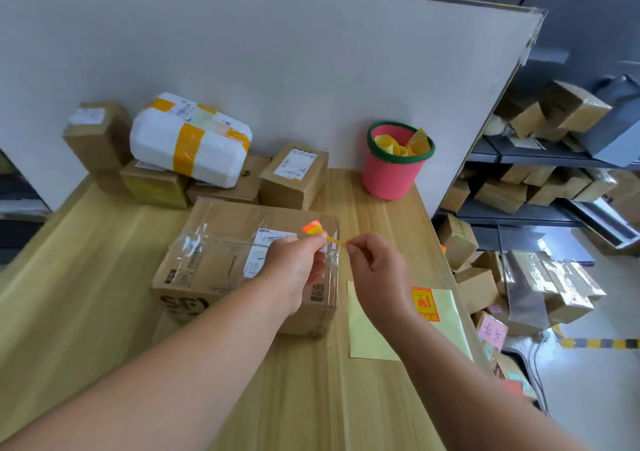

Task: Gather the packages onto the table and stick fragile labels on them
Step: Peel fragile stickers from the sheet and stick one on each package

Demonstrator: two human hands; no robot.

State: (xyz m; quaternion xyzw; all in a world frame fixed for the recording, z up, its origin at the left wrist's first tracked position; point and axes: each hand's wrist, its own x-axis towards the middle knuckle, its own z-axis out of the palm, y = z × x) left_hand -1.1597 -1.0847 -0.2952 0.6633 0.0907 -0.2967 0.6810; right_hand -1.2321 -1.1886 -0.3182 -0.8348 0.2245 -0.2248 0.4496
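Pinching an orange-and-yellow fragile label [312, 227] between thumb and fingertips, left hand [298, 267] sits at frame centre, fingers curled tight on it. Right hand [377, 270], just right of it, fingers curled, pinches a thin yellow backing strip [334, 240] that runs across to the label; the hands are close but apart. Both are over the right end of a large cardboard box [225, 263], which lies flat on the wooden table [86, 277] at centre, with clear tape and a white shipping slip on top; cannot tell if the left hand touches the box top. Pale yellow label sheet [367, 336] lies flat on the table just right of the box, partly under the right forearm, with one spare label [425, 303] stuck on it. Upper left: packages piled against a grey board [277, 69], with a white parcel [190, 145] banded in orange tape lying on brown boxes [156, 185] and a small brown box [294, 173] with a slip just behind the large one. Pink bucket [391, 177] with a green rim stands at the table's far right, curled yellow scraps [398, 145] inside. Right edge of frame: shelves [519, 159] holding many more brown boxes, others heaped on the floor below.
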